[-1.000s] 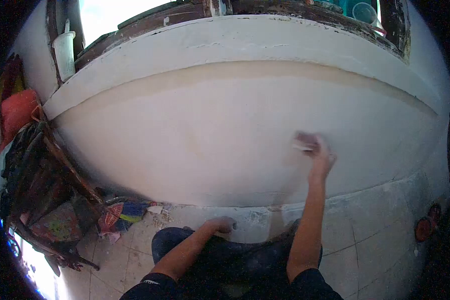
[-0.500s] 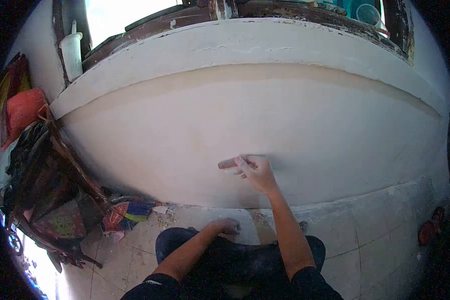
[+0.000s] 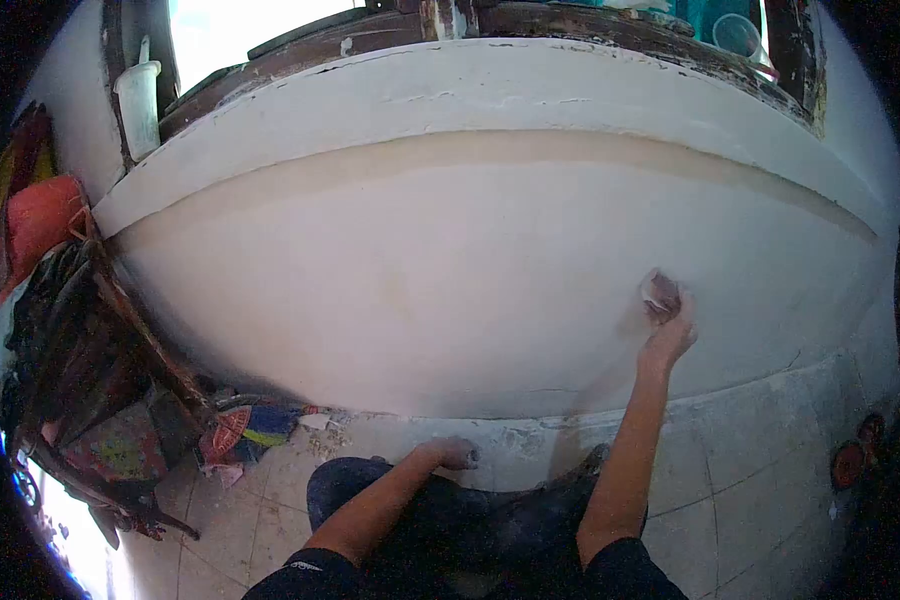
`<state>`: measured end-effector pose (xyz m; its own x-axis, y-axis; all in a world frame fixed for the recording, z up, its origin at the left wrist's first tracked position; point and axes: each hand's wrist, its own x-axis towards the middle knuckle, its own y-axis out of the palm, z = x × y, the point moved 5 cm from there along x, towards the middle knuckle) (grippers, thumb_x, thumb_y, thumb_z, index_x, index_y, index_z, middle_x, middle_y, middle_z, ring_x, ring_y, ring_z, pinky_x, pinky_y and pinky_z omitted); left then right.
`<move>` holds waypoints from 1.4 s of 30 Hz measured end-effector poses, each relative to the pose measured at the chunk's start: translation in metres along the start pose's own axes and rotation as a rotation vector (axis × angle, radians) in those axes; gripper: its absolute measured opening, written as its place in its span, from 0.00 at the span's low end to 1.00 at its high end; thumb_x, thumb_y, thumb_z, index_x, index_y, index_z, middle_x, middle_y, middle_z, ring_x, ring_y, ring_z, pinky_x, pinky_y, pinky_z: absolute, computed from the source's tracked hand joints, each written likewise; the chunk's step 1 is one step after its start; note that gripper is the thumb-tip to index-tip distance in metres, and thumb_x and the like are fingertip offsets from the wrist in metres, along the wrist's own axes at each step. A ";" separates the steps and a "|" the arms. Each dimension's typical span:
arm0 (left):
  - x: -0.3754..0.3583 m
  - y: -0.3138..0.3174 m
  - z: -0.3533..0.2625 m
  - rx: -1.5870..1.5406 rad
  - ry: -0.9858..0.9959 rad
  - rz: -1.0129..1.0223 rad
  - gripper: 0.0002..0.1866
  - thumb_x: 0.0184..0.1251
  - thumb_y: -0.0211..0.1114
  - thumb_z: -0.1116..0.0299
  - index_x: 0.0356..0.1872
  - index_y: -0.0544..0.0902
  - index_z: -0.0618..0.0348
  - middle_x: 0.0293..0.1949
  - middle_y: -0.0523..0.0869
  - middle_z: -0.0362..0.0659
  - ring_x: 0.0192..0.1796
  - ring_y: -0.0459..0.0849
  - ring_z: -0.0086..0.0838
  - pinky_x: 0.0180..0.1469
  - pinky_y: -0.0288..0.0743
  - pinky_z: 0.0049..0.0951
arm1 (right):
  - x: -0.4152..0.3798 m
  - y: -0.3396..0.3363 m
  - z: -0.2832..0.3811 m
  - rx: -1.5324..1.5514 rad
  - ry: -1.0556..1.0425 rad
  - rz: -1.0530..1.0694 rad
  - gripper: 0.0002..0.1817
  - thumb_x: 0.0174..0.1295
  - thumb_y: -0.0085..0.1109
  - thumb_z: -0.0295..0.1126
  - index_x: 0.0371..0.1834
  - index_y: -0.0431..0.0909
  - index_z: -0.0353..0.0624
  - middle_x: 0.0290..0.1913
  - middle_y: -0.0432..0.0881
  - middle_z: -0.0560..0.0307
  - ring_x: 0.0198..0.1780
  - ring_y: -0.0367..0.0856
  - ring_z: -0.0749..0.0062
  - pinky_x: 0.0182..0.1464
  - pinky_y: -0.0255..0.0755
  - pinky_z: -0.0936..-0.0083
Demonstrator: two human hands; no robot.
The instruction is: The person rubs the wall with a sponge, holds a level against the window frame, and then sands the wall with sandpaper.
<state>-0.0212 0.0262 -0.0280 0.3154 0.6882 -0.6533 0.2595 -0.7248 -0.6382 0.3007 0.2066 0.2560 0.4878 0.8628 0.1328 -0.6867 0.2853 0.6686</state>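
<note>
My right hand (image 3: 673, 325) is raised to the right part of a pale wall (image 3: 420, 270), fingers closed round a brown, white-dusted piece of sandpaper (image 3: 660, 294). The sandpaper overlaps the wall's surface in this view, and a shadow falls beside it. Low in front of me, my left hand (image 3: 452, 453) rests by my left knee (image 3: 345, 475), its dusty fingers curled in. What it holds, if anything, is hidden.
Above the wall runs a white ledge (image 3: 450, 95) below a worn wooden window frame (image 3: 560, 22). A white container (image 3: 140, 110) stands at the upper left. A dark chair (image 3: 120, 330) with cloths and a red bundle (image 3: 45, 218) is at left. Tiled floor (image 3: 670, 530) lies below.
My right hand has swept right and slightly upward along the wall with the sandpaper, and its wrist has turned more upright. My left hand has stayed by the knee.
</note>
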 end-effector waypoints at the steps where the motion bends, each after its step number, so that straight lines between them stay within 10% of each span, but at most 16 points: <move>1: 0.009 0.005 0.010 0.016 0.054 -0.074 0.25 0.71 0.64 0.48 0.58 0.84 0.56 0.58 0.86 0.53 0.60 0.83 0.49 0.64 0.76 0.49 | -0.010 0.011 0.001 0.016 -0.029 0.012 0.19 0.72 0.56 0.43 0.47 0.85 0.36 0.42 0.90 0.52 0.41 0.89 0.68 0.42 0.80 0.70; 12: 0.059 0.031 0.043 0.189 0.107 -0.103 0.27 0.71 0.64 0.45 0.59 0.84 0.55 0.59 0.86 0.53 0.62 0.83 0.49 0.65 0.75 0.48 | -0.166 0.112 -0.067 -0.383 0.124 0.966 0.18 0.72 0.63 0.42 0.41 0.89 0.34 0.33 0.89 0.60 0.30 0.85 0.77 0.31 0.79 0.77; 24: 0.011 0.004 0.005 0.110 0.081 -0.106 0.24 0.72 0.63 0.48 0.56 0.85 0.56 0.59 0.85 0.53 0.61 0.83 0.50 0.64 0.76 0.49 | -0.017 0.010 0.006 -0.033 -0.076 -0.035 0.15 0.69 0.66 0.40 0.44 0.86 0.37 0.36 0.87 0.54 0.35 0.87 0.71 0.33 0.79 0.75; 29: 0.009 0.004 0.008 0.058 0.094 -0.127 0.24 0.72 0.63 0.48 0.55 0.85 0.58 0.56 0.87 0.54 0.59 0.84 0.49 0.63 0.77 0.47 | -0.082 0.062 -0.010 -0.229 -0.092 0.187 0.17 0.70 0.66 0.42 0.41 0.85 0.35 0.32 0.85 0.58 0.34 0.86 0.74 0.32 0.79 0.76; 33: 0.000 -0.002 0.002 0.045 0.120 -0.182 0.24 0.71 0.64 0.48 0.54 0.85 0.58 0.56 0.87 0.54 0.60 0.84 0.48 0.63 0.77 0.48 | -0.148 0.104 -0.063 -0.489 -0.102 0.794 0.17 0.71 0.64 0.42 0.43 0.88 0.36 0.36 0.89 0.57 0.37 0.86 0.74 0.39 0.80 0.74; 42: 0.034 0.015 0.025 0.109 0.075 -0.127 0.25 0.72 0.62 0.47 0.59 0.84 0.55 0.58 0.87 0.52 0.60 0.84 0.48 0.64 0.76 0.48 | -0.096 0.053 0.037 -0.565 -0.960 0.132 0.09 0.71 0.63 0.30 0.42 0.88 0.34 0.33 0.90 0.54 0.34 0.85 0.76 0.41 0.78 0.75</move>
<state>-0.0293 0.0397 -0.0696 0.3545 0.7669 -0.5349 0.2028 -0.6215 -0.7567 0.2377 0.1234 0.3058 0.4391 0.2901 0.8503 -0.7906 0.5743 0.2123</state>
